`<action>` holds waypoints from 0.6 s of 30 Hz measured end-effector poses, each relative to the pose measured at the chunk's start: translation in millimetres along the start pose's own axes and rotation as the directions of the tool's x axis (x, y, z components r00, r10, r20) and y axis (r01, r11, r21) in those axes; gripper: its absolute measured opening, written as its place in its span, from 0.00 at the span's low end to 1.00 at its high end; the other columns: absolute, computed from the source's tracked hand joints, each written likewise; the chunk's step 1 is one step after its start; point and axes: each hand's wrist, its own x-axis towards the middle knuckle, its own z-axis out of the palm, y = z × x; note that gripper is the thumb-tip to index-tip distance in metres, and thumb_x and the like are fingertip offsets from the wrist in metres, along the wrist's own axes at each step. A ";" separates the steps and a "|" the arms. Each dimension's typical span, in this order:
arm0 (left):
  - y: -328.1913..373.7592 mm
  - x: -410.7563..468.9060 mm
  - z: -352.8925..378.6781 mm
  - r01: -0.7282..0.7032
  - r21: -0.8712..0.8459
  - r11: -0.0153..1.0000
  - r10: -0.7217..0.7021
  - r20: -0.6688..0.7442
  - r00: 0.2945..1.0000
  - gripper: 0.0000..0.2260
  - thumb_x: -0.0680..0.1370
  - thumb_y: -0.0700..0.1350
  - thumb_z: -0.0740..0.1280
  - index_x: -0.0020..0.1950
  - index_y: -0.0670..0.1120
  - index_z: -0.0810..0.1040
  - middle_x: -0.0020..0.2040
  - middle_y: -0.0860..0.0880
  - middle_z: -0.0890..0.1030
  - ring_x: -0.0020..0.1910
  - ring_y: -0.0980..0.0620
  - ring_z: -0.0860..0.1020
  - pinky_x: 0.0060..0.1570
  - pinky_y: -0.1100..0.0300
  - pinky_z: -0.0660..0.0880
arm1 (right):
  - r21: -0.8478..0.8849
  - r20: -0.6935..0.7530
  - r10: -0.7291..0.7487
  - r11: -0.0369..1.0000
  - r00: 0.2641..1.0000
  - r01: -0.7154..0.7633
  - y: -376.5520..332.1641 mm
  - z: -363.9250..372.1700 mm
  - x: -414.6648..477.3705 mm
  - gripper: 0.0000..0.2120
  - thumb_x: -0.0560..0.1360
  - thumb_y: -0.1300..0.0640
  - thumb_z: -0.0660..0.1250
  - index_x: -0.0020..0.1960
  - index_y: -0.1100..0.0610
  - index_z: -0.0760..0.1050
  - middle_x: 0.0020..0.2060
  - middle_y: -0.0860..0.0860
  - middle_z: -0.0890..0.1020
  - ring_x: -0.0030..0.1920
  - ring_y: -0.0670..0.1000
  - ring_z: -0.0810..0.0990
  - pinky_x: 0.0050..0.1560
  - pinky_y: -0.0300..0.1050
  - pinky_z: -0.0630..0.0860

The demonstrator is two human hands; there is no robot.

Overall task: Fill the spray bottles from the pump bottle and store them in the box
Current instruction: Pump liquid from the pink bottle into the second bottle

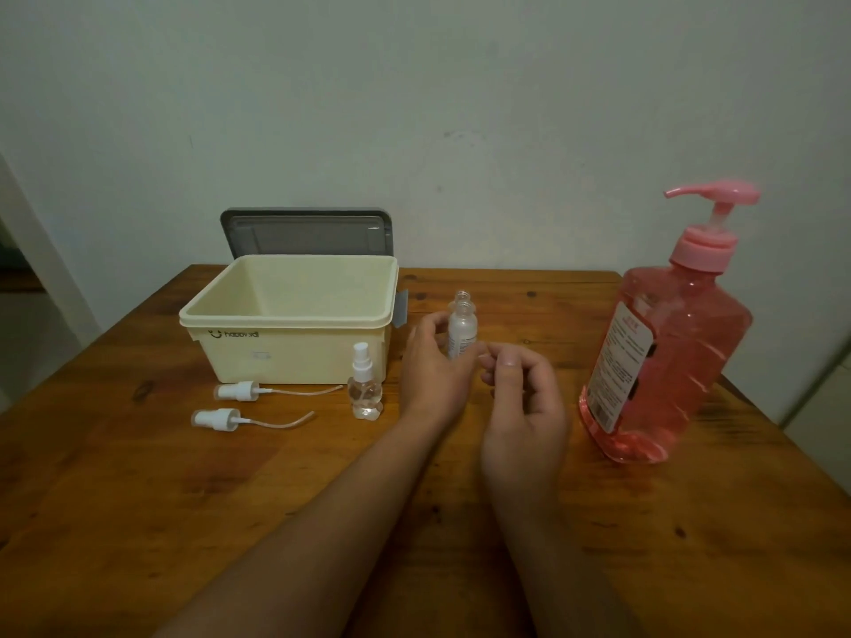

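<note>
in the middle we see our left hand (433,366) wrapped round a small open spray bottle (462,331), our right hand (522,398) curled just beside it, we cannot tell if it holds anything, pink pump bottle (667,352) at the right, cream box (285,352) at the left

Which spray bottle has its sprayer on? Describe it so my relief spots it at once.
Start at the cream box on the left. At its front right corner stands a small clear bottle. Unlike the open-necked bottles to its right, it wears a white spray head.
</note>
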 end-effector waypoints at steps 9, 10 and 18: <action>11.1 -5.5 -3.1 -0.029 -0.103 0.994 0.030 0.015 0.999 0.18 0.73 0.48 0.74 0.62 0.50 0.75 0.56 0.54 0.80 0.54 0.57 0.78 0.57 0.54 0.78 | -0.022 -0.004 -0.125 0.992 0.992 0.125 -24.7 -15.3 21.9 0.07 0.82 0.56 0.62 0.52 0.47 0.78 0.45 0.40 0.83 0.49 0.42 0.81 0.49 0.37 0.77; 14.7 -7.6 -3.8 -0.033 -0.125 0.992 0.037 0.027 0.999 0.19 0.73 0.48 0.73 0.62 0.50 0.75 0.56 0.54 0.80 0.54 0.58 0.78 0.57 0.55 0.78 | -0.032 -0.007 -0.151 0.988 0.989 0.150 -28.8 -18.6 25.8 0.07 0.82 0.55 0.62 0.52 0.47 0.78 0.46 0.41 0.83 0.50 0.43 0.81 0.50 0.38 0.77; 54.9 -28.9 0.8 -0.118 -0.238 0.964 0.160 0.168 0.973 0.19 0.74 0.45 0.73 0.63 0.48 0.75 0.57 0.52 0.79 0.56 0.56 0.78 0.58 0.56 0.78 | -0.099 -0.011 -0.292 0.952 0.956 0.289 -54.3 -43.2 50.2 0.06 0.81 0.54 0.62 0.54 0.49 0.77 0.47 0.42 0.81 0.51 0.40 0.80 0.50 0.34 0.75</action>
